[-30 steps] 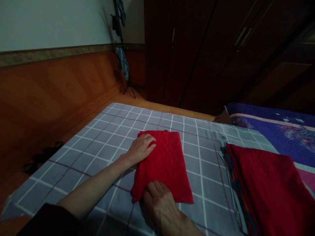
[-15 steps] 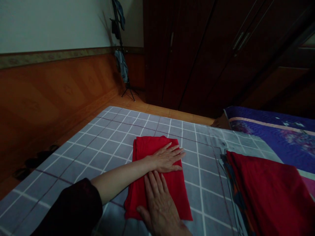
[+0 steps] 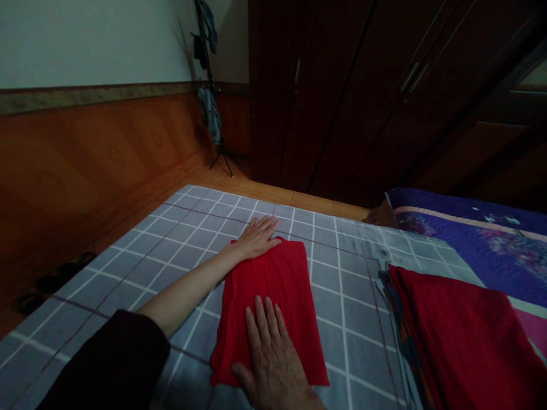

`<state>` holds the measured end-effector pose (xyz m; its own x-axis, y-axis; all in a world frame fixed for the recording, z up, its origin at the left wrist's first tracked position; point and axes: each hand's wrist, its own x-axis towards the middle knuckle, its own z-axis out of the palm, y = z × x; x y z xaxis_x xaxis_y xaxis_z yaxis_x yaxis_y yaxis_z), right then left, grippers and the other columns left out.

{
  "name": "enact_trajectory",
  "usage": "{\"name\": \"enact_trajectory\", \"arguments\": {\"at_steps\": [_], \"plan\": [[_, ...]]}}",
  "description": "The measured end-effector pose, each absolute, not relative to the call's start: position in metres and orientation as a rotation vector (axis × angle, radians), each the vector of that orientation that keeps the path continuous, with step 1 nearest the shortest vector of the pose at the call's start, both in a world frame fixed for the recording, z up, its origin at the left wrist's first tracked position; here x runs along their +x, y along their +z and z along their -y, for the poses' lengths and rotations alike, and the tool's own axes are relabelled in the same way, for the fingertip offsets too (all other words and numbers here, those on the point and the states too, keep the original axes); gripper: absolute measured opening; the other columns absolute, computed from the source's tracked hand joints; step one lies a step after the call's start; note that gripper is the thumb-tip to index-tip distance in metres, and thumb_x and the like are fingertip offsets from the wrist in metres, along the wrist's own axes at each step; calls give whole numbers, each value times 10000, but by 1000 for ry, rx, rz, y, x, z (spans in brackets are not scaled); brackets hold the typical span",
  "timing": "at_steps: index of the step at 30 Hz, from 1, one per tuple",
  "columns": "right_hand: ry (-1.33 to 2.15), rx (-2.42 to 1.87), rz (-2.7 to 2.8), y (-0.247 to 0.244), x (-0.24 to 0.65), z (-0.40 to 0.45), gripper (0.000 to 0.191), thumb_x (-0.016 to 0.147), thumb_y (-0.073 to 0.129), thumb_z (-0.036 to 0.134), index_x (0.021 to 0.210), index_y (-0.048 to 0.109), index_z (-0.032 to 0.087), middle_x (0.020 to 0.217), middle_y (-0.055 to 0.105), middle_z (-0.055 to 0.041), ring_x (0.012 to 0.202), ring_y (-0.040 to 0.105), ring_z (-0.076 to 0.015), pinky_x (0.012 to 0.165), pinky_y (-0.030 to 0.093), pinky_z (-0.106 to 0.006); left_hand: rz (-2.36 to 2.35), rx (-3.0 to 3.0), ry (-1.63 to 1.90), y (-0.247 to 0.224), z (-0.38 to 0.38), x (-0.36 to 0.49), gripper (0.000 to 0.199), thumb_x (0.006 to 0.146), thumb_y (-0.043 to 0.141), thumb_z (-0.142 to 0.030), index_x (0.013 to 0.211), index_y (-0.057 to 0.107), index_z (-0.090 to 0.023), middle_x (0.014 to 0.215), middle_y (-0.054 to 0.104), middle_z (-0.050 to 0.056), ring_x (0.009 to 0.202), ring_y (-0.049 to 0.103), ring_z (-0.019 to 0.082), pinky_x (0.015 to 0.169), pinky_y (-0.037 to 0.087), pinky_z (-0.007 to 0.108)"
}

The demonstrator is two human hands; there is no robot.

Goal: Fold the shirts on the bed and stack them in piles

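A folded red cloth garment point(image 3: 286, 279) lies flat on the grey checked bed sheet point(image 3: 179, 239). My left hand point(image 3: 257, 236) rests across its far left corner, with the fingers stretched out past the edge toward the sheet. Flat on the near half of the garment is my right hand point(image 3: 271, 353), palm down, fingers extended and the thumb spread to the left. Neither hand grips the fabric. What kind of garment it is cannot be made out from the folds.
To the right lies a pile of folded clothes point(image 3: 465, 336), red on top with darker layers beneath. Behind it is a purple flowered cover point(image 3: 453, 208). A dark wardrobe point(image 3: 333, 102) and a coat stand point(image 3: 209, 85) stand beyond the bed; dark shoes point(image 3: 51, 282) are on the floor at left.
My left hand has slid from the middle right of the red garment to its far left corner. My right hand stays on the near half.
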<state>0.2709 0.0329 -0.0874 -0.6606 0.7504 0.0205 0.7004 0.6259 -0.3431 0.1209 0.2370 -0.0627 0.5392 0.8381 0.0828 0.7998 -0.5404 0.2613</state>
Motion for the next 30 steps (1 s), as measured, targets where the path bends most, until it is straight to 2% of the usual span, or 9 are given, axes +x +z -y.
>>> {"name": "enact_trajectory", "arguments": {"at_steps": [4, 8, 12, 16, 19, 23, 26, 30], "plan": [[491, -1161, 2665, -87, 273, -34, 849, 822, 606, 502, 1486, 114, 312, 1517, -56, -117, 1370, 48, -401, 1077, 250, -593, -1250, 2643, 323, -66, -185, 105, 632, 935, 365, -525, 1477, 203, -244, 1541, 218, 67, 1427, 109, 231, 1147, 25, 449], [560, -1137, 2674, -84, 274, -36, 827, 811, 626, 497, 1469, 140, 380, 1513, -104, -90, 1362, 23, -415, 1064, 237, -623, -1321, 2568, 328, -81, -175, 84, 605, 934, 389, -494, 1468, 240, -253, 1536, 228, 73, 1424, 118, 255, 1142, 48, 485], [604, -1149, 2655, -82, 273, -36, 788, 834, 596, 489, 1469, 142, 382, 1507, -128, -104, 1359, 1, -406, 1070, 209, -625, -1537, 2458, 360, -84, -202, 65, 605, 929, 388, -498, 1452, 288, -210, 1522, 261, 111, 1418, 149, 265, 1135, 75, 504], [608, -1158, 2636, -84, 273, -35, 759, 842, 573, 512, 1466, 160, 381, 1505, -135, -107, 1361, -7, -400, 1074, 193, -625, -1666, 2407, 408, -73, -194, 65, 599, 960, 328, -434, 1473, 212, -147, 1530, 209, 157, 1422, 111, 285, 1123, 54, 543], [607, -1136, 2638, -86, 274, -35, 773, 841, 584, 495, 1471, 154, 366, 1505, -128, -113, 1362, -13, -398, 1078, 191, -618, -1446, 2486, 428, -65, -153, 76, 608, 954, 363, -433, 1487, 171, -211, 1548, 177, 91, 1428, 86, 260, 1143, 23, 495], [618, -1136, 2643, -87, 276, -34, 801, 846, 590, 453, 1484, 126, 318, 1517, -61, -129, 1368, -25, -380, 1091, 199, -591, -1192, 2482, 327, -70, -109, 79, 609, 948, 398, -434, 1484, 140, -303, 1547, 191, 33, 1423, 127, 250, 1150, 43, 475], [613, -1141, 2651, -87, 278, -32, 756, 869, 555, 437, 1486, 141, 298, 1525, -42, -127, 1373, -29, -372, 1096, 194, -585, -1333, 2486, 285, -83, -111, 66, 613, 954, 375, -436, 1487, 110, -289, 1557, 143, 48, 1428, 95, 255, 1143, 42, 498], [611, -1165, 2640, -86, 277, -32, 748, 870, 551, 440, 1486, 149, 305, 1529, -71, -103, 1380, -35, -361, 1107, 180, -571, -1617, 2515, 237, -96, -142, 45, 626, 961, 321, -461, 1493, 108, -210, 1555, 128, 99, 1430, 57, 262, 1133, 62, 522]]}}
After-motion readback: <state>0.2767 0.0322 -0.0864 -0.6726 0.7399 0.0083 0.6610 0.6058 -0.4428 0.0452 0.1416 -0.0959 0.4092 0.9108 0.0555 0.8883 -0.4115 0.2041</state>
